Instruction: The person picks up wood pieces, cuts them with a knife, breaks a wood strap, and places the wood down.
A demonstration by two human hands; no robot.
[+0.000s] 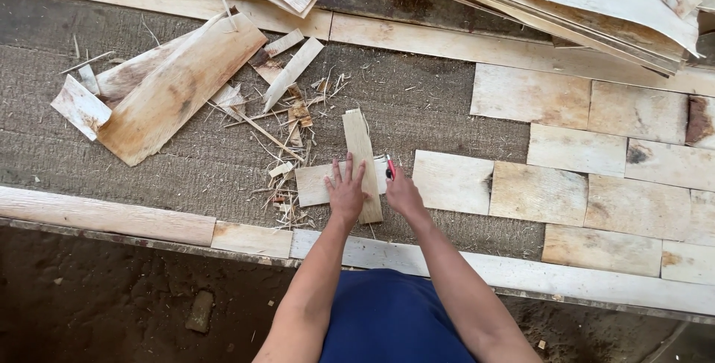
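I'm pressing my left hand [346, 190] flat, fingers spread, on the narrow veneer strip [363, 162], whose long axis is running away from me. My right hand [403, 193] is gripping a red cutter [389, 167] just beside its right edge.

Bare forearms, dark blue garment

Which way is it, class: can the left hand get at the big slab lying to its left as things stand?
Probably yes: the left hand rests on a narrow strip, and only loose chips lie between it and the slab.
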